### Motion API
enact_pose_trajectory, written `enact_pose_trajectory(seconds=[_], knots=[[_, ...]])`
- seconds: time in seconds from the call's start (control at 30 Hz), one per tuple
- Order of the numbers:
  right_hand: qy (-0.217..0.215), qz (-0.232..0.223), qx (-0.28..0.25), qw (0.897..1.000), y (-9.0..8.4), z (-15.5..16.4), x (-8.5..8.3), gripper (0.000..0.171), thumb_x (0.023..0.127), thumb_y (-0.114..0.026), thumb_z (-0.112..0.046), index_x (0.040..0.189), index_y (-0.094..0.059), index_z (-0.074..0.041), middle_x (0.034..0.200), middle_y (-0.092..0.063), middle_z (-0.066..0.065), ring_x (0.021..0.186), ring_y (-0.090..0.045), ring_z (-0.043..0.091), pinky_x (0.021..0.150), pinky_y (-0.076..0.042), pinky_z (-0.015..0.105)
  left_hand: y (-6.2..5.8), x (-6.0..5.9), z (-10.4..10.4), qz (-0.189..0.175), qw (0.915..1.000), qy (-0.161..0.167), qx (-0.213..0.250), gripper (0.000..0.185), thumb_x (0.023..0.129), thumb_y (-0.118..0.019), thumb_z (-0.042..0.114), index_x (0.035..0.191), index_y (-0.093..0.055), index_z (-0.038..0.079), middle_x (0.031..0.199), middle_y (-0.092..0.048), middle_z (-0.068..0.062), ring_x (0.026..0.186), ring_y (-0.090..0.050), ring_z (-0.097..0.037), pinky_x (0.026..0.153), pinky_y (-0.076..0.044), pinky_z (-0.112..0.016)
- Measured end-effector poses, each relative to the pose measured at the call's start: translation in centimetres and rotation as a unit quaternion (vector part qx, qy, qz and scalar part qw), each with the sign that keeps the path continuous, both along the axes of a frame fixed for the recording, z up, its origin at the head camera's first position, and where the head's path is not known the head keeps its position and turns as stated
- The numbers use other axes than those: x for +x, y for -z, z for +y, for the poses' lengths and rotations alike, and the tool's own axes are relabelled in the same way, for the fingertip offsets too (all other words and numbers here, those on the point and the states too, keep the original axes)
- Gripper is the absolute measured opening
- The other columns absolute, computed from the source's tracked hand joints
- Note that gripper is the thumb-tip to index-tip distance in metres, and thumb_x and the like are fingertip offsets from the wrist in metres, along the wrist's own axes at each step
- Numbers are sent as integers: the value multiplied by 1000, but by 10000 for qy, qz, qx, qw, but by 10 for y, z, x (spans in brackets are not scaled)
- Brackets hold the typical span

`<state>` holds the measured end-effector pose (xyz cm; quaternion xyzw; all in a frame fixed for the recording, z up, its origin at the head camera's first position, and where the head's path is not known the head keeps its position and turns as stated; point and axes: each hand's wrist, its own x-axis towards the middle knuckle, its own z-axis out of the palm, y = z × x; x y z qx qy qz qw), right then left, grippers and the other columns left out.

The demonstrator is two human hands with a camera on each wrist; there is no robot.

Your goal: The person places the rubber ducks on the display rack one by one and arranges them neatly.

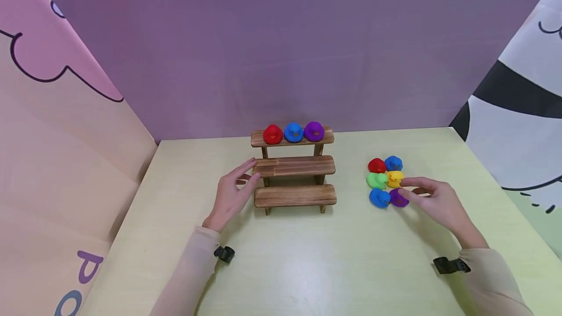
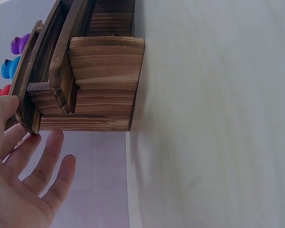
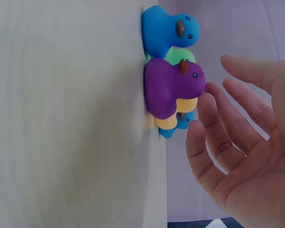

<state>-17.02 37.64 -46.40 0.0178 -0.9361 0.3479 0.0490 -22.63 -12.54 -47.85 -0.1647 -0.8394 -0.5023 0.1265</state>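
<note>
A wooden three-step shelf stands mid-table, with a red duck, a blue duck and a purple duck on its top step. My left hand is open beside the left end of the middle step, fingers spread. To the right lies a cluster of ducks: red, blue, green, yellow, blue and purple. My right hand reaches in with straight fingers just short of the purple duck, holding nothing.
The pale yellow-green table is walled by a purple backdrop, a pink printed panel on the left and a black-and-white panel on the right. The two lower shelf steps are bare.
</note>
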Motion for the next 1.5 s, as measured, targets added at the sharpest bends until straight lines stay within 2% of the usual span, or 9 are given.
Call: enact_pose_trajectory(seconds=[0.13,0.3,0.43,0.67,0.83,1.07,1.3,1.5], knots=[[-4,-185,32,9998,5,3,2,44,102,-73,-42,132,-74,-10,127,-76,18,90,-55,-16,73,-52,22,-1,0,0,-65,10000,-7,29,43,105,-69,21,147,-66,12,155,-62,-5,104,-76,-30,96,-61,-50],[-69,-462,-14,9989,12,6,3,49,101,-73,-43,136,-72,-8,129,-74,20,94,-58,-5,71,-54,24,1,-1,0,-107,9999,-32,26,43,105,-70,22,147,-66,14,154,-63,-2,103,-76,-27,96,-62,-46],[-116,-504,-38,9987,14,6,3,50,101,-74,-42,136,-71,-6,130,-73,21,97,-60,1,70,-54,24,1,-1,-1,-134,9999,-38,16,43,105,-69,23,147,-66,15,155,-62,-1,103,-76,-26,96,-62,-44],[-135,-479,17,9988,14,6,2,49,100,-75,-41,136,-72,-7,126,-75,19,92,-59,-7,71,-53,23,1,-2,-1,-56,10000,-37,-7,44,105,-69,24,148,-65,14,155,-62,-4,102,-76,-26,95,-63,-41],[-152,-434,69,9989,14,5,1,47,100,-76,-39,134,-73,-7,122,-77,17,91,-58,-8,72,-52,23,2,-2,-1,-71,10000,-31,24,43,105,-69,24,147,-66,15,155,-63,-2,101,-76,-26,94,-63,-42],[-157,-469,135,9987,4,5,1,47,101,-74,-41,134,-74,-8,124,-76,18,94,-59,-3,71,-54,23,1,-3,-1,-3,10000,28,94,43,105,-69,22,147,-66,13,154,-63,-5,101,-76,-28,95,-62,-47],[-134,-225,217,9994,-3,5,0,44,100,-75,-38,131,-76,-7,121,-78,20,88,-56,-15,73,-52,20,1,-2,-2,-124,9998,21,126,43,105,-69,23,147,-66,15,155,-62,-7,101,-75,-29,97,-61,-51],[-123,-113,247,9996,-12,1,-2,44,101,-75,-38,130,-76,-6,122,-77,21,87,-56,-15,71,-52,20,0,-2,-1,-194,9998,1,108,43,105,-69,24,147,-66,16,155,-62,-2,102,-75,-27,97,-61,-47]])
